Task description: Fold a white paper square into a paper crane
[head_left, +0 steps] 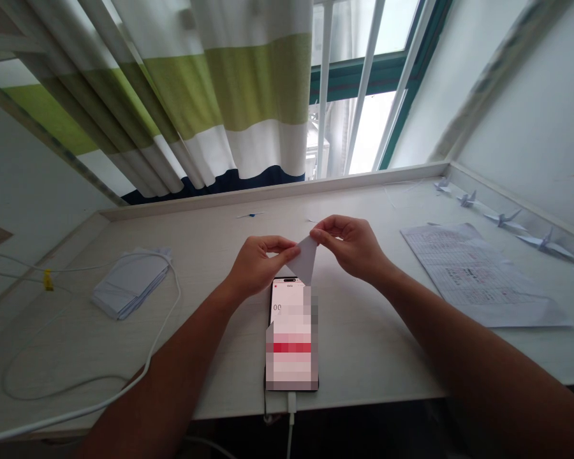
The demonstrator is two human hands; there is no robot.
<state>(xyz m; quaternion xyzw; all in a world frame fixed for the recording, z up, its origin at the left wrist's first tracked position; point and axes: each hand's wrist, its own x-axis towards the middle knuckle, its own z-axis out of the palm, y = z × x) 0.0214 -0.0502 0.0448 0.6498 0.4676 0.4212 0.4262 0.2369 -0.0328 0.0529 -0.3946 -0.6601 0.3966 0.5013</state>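
Note:
A small piece of folded white paper (307, 260) is held up between my two hands, just above the top end of a phone. My left hand (263, 264) pinches its left side between thumb and fingers. At the upper corner, the thumb and fingertips of my right hand (351, 245) close on the same paper. Its lower end tapers to a point that hangs over the phone (291, 331). The phone lies face up with its screen lit and partly blurred, and a white cable (291, 405) is plugged into its near end.
Several folded paper cranes (502, 218) line the desk's right edge. Near them lie written sheets (473, 274). A stack of white paper (131, 280) is at left, with a white cable (175, 299) looping over it. A curtain (263, 83) and barred window stand behind the desk.

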